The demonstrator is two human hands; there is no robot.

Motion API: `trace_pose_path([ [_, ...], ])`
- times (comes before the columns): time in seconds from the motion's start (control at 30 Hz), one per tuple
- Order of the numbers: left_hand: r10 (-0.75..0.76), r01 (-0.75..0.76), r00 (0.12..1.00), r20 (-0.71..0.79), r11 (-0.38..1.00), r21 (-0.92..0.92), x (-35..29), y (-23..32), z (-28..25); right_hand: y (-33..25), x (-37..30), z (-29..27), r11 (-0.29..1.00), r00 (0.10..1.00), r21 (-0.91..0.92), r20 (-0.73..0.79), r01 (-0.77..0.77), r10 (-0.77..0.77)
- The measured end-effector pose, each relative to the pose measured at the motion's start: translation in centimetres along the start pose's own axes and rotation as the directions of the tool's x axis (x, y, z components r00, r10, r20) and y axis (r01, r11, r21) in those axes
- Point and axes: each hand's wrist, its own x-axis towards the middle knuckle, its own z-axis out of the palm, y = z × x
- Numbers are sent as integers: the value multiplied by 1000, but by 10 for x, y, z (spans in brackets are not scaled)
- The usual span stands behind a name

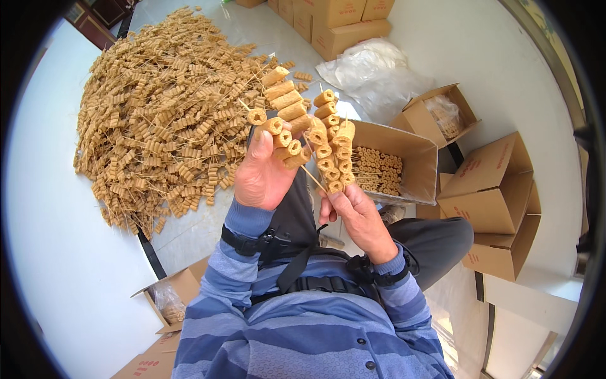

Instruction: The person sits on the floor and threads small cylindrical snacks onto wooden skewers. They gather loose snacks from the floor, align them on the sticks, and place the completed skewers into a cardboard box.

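Note:
My left hand (260,175) is closed around skewers of golden-brown hollow rolls (285,101), short tubes threaded in rows on thin sticks. One stick end points down toward my other hand. My right hand (361,221) pinches the lower stick ends of several more roll skewers (333,158), which stand up side by side. The two bunches touch or nearly touch in front of my lap; where they meet, I cannot tell them apart. Just beyond my right hand is an open cardboard box (420,161), lined with plastic, with skewers packed in rows, their round ends showing.
A large heap of similar skewers (164,120) covers the floor at the left. Crumpled clear plastic (375,72) lies beyond the box. Open cartons (483,189) stand at the right, stacked cartons (341,38) at the back. Another open carton (183,284) with plastic is at the lower left.

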Motion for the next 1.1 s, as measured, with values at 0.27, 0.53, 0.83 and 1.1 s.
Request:
trace_pose_path([
  [0.27, 54, -54, 998, 32, 999, 2, -2, 3, 4, -1, 0, -2, 996, 998, 82, -51, -26, 30],
  [0.53, 121, -115, 990, -68, 990, 82, 6, 17, 7, -2, -10, -11, 986, 985, 57, 77, -157, 152],
  [0.83, 138, -121, 982, -132, 984, 128, 4, 19, 17, -7, -20, -8, 970, 968, 57, 106, -236, 229],
  [1.1, 113, -93, 969, -220, 991, 99, 3, 18, 16, 0, -23, -8, 936, 959, 239, 180, -260, 221],
])
